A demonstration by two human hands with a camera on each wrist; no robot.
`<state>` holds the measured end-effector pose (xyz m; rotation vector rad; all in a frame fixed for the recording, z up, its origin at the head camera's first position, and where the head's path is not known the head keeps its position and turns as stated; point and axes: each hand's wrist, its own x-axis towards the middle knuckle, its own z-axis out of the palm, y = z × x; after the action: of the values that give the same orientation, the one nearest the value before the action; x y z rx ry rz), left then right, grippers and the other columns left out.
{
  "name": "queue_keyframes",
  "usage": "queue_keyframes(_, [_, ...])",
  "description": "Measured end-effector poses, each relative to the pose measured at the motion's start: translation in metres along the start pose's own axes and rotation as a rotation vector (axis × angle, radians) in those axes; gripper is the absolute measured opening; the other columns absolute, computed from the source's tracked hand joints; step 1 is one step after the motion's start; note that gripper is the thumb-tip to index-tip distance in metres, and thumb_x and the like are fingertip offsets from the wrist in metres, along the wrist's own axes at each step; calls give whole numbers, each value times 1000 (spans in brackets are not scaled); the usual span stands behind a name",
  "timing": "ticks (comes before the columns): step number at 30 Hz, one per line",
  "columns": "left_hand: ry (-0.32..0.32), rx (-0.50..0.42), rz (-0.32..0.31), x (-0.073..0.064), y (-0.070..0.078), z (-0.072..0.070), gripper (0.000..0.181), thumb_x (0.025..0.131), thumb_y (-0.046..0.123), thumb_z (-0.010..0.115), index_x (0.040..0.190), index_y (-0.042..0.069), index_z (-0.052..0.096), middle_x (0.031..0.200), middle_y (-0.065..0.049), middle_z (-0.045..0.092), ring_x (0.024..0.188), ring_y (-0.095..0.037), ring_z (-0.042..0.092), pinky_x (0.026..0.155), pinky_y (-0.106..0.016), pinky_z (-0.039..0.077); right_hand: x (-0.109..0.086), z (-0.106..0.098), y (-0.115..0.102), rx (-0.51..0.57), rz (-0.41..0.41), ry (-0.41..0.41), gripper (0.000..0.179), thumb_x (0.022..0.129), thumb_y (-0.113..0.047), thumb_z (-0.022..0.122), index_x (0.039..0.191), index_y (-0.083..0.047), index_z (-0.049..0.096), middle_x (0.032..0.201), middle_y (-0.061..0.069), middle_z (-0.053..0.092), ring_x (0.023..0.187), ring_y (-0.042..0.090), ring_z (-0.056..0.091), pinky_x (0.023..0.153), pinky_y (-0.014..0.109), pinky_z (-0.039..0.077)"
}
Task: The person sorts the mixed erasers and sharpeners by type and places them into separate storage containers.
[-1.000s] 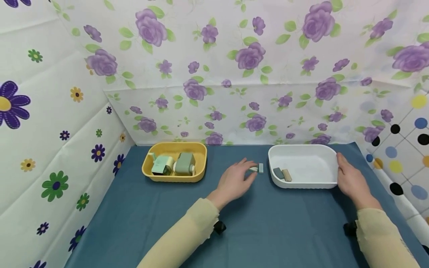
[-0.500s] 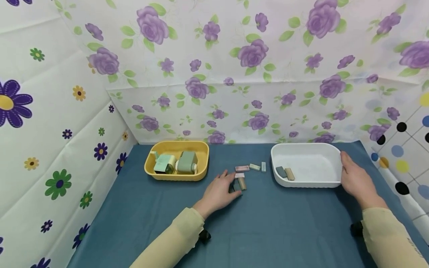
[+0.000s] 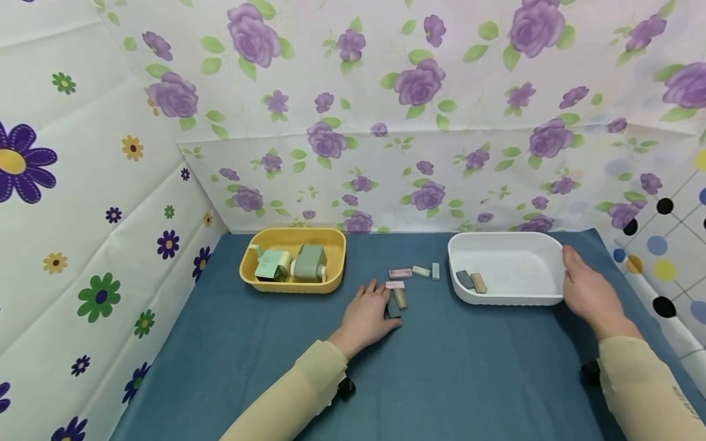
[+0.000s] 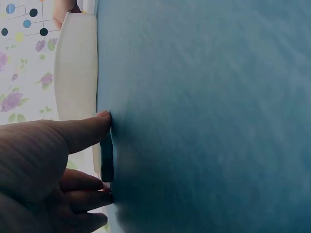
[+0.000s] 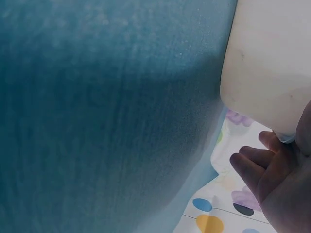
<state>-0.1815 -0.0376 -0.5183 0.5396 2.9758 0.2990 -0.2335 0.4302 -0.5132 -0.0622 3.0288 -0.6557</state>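
Note:
My left hand (image 3: 364,315) is low over the cloth, thumb and fingers at a small dark blue-grey block (image 3: 393,308). In the left wrist view the thumb is at one end of this block (image 4: 107,158) and the fingers at the other. Beside it lie a tan block (image 3: 400,298) and a pale pink one (image 3: 394,285). With my right hand (image 3: 592,294) I grip the right end of a white tray (image 3: 515,300); in the right wrist view its wall (image 5: 267,63) fills the upper right corner. A grey block (image 3: 464,280) and a tan block (image 3: 478,283) lie inside.
Behind the left hand lie a pink block (image 3: 400,273), a pale green block (image 3: 421,271) and a light blue-grey block (image 3: 436,271). At the back left, a yellow tray (image 3: 292,289) holds a mint box-shaped item (image 3: 271,264) and a grey-green one (image 3: 310,262). Patterned cloth walls surround the table.
My left hand has drawn back leftward and toward me, from the pale blocks by the white tray to the dark block. My right hand stays on the tray.

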Motion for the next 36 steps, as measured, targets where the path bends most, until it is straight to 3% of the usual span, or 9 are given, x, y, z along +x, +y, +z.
queue_keyframes(4, [11,25,-3,1,3,1,72,98,51,78,153,7,61,159,-14,54,155,-34,40,128,-51,32,1,-2,1,2,3,-17,61,117,-24,18,168,1,-4,172,32,4,155,59,13,121,75,14])
queue_keyframes(11, [59,-31,-1,-3,3,1,61,100,43,78,149,9,65,157,-15,56,153,-34,43,126,-48,35,4,-4,2,-19,-20,-18,60,117,-21,18,167,3,-4,171,34,4,153,61,14,118,77,18])
queue_keyframes(19, [161,-182,-71,-10,-4,-1,53,93,39,86,138,12,74,151,-21,60,139,-44,58,103,-56,58,1,-4,0,-14,-6,-37,61,117,-22,20,167,3,-4,171,34,3,153,61,13,118,77,17])
queue_keyframes(25, [230,-223,-62,-11,-10,-5,50,92,42,85,132,14,78,144,-19,66,133,-39,63,105,-54,57,-1,-3,-1,-16,3,-28,61,117,-21,20,167,3,-4,171,34,4,154,60,13,120,76,16])
queue_keyframes(36, [262,-222,-45,-9,-6,-10,48,93,47,84,127,14,81,138,-17,70,128,-37,67,102,-52,59,0,-3,1,-8,3,-39,61,117,-23,20,167,3,-4,172,33,2,154,60,13,119,77,16])
